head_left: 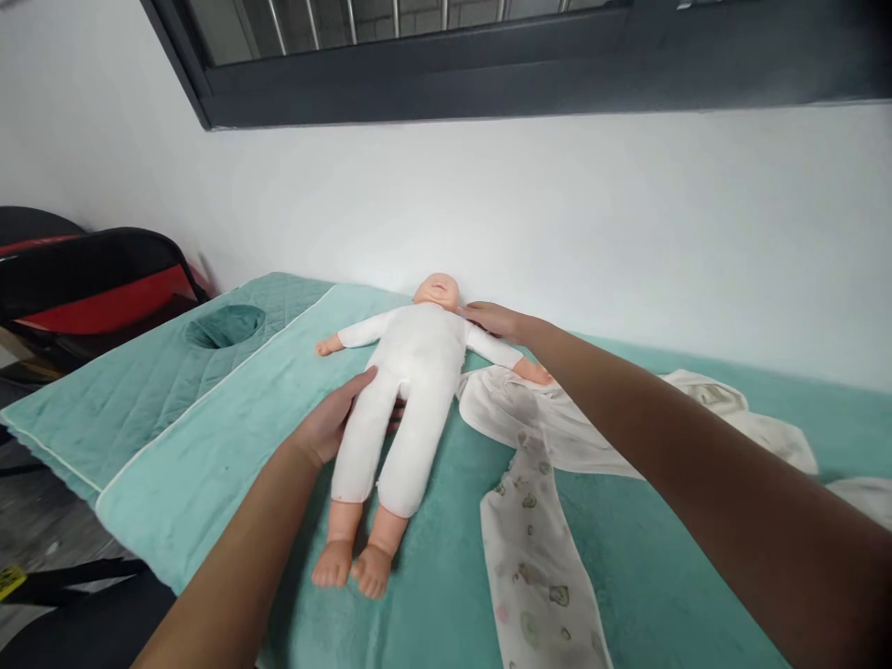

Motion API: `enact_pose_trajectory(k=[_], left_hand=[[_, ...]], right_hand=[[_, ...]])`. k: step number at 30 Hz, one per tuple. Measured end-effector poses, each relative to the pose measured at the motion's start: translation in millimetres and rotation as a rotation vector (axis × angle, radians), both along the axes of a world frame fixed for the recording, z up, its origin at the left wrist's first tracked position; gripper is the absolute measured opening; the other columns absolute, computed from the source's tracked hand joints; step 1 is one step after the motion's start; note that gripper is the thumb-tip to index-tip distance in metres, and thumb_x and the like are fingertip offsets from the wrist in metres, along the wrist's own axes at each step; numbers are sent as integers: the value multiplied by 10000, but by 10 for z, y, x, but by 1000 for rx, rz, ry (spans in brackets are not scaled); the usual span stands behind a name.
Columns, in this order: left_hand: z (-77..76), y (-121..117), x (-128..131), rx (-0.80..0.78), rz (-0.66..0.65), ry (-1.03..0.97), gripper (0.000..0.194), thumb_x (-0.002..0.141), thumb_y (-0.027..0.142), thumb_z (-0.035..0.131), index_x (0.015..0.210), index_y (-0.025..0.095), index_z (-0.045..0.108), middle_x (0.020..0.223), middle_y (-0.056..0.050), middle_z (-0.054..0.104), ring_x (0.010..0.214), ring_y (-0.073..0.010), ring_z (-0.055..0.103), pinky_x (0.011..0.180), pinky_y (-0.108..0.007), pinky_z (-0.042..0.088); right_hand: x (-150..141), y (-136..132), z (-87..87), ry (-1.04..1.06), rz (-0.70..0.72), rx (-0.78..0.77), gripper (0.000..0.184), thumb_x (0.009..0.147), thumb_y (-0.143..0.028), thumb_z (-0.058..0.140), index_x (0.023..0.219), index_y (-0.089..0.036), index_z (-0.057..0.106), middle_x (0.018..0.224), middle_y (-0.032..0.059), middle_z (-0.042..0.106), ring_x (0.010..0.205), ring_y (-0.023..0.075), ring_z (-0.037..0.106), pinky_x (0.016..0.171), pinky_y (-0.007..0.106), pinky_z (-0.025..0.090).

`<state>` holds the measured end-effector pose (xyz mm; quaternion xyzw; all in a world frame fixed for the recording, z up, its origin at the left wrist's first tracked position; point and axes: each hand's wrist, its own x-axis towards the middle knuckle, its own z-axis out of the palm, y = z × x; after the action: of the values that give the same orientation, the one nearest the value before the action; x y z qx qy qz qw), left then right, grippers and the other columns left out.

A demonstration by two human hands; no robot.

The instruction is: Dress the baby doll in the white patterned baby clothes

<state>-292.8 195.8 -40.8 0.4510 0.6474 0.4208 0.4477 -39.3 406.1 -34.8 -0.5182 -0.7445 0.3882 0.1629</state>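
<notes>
Head view: the mint-green plush bed cover (pixel 261 409) meets the smooth white wall (pixel 627 214) at twelve o'clock; its free edge lies at eight. The left hand (pixel 340 415) curls around one thigh of the white cloth-bodied, vinyl-limbed doll (pixel 424 348), face-up, head at one o'clock from that hand. The right hand (pixel 493 319), fingers extended, touches its shoulder.

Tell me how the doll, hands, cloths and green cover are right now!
Doll: on its back, arms spread
Left hand: curled around the doll's thigh
Right hand: at the doll's shoulder, grip unclear
Patterned cloth: loosely spread
White cloth: rumpled
Green cover: spread out
</notes>
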Motion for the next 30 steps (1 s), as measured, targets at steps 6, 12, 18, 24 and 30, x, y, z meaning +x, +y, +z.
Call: enact_pose_trajectory(k=[6, 12, 18, 24, 30], left_hand=[[261, -543, 386, 420, 267, 590, 398, 865, 251, 504, 1254, 173, 534, 1288, -112, 592, 1185, -267, 563, 1047, -455, 435], [114, -1457, 1268, 715, -723, 971, 673, 748, -39, 441, 1328, 300, 480, 1538, -33, 346, 1452, -239, 250, 1146, -470, 331], [-95, -1620, 1726, 674, -792, 1032, 264, 773, 56, 562, 1005, 181, 586, 1541, -119, 327, 1480, -304, 153, 1179, -563, 202], [-7, -1679, 2090, 784, -673, 987, 156, 835, 101, 507, 959, 180, 559, 1585, -112, 227, 1489, -300, 102, 1169, -595, 189], [60, -1704, 2252, 830, -621, 766, 142, 808, 82, 473, 857, 206, 522, 1082, -56, 648, 1172, -215, 540, 1136, -501, 286]], right_hand=[[1063, -424, -31, -461, -110, 117, 604, 953, -594, 291, 839, -129, 659, 890, 155, 697, 883, 257, 645, 805, 338, 468], [1820, -1183, 34, -737, -38, 168, 564, 910, -618, 357, 1045, -157, 652, 1162, 174, 647, 1066, 337, 587, 845, 402, 432], [1772, -2084, 77, -729, 250, 187, 405, 940, -481, 374, 888, -169, 626, 1003, 144, 673, 941, 275, 611, 758, 330, 399], [1610, -3018, 349, -546, 447, 159, 323, 950, -397, 370, 718, -190, 459, 757, 24, 595, 666, 148, 521, 609, 266, 330], [1626, -3685, 891, -239, 407, 122, 231, 949, -356, 406, 794, -196, 468, 776, -4, 559, 671, 136, 480, 602, 264, 322]])
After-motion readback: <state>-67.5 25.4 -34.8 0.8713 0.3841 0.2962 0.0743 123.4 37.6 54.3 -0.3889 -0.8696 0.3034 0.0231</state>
